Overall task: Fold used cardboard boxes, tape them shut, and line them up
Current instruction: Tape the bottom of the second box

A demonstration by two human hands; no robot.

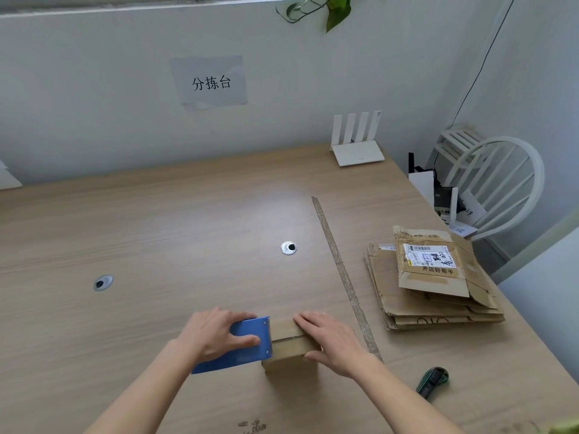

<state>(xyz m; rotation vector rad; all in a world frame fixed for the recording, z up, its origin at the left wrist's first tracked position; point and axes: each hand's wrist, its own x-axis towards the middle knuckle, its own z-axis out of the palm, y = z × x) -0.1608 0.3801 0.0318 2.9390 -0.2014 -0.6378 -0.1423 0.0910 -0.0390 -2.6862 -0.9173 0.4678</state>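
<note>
On the wooden worktop (156, 230), the left hand (216, 333) grips a blue tape dispenser (241, 349), its toothed edge against a small cardboard box (289, 346). The right hand (332, 339) lies flat on the box, fingers straight, covering its right side. Further right: a tape strip (341, 270), flattened cardboard boxes (432, 283), a green utility knife (432, 382).

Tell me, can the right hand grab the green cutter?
Probably yes. The green cutter lies in the open just right of the right hand, nothing between them, but that hand would have to leave the small box.
</note>
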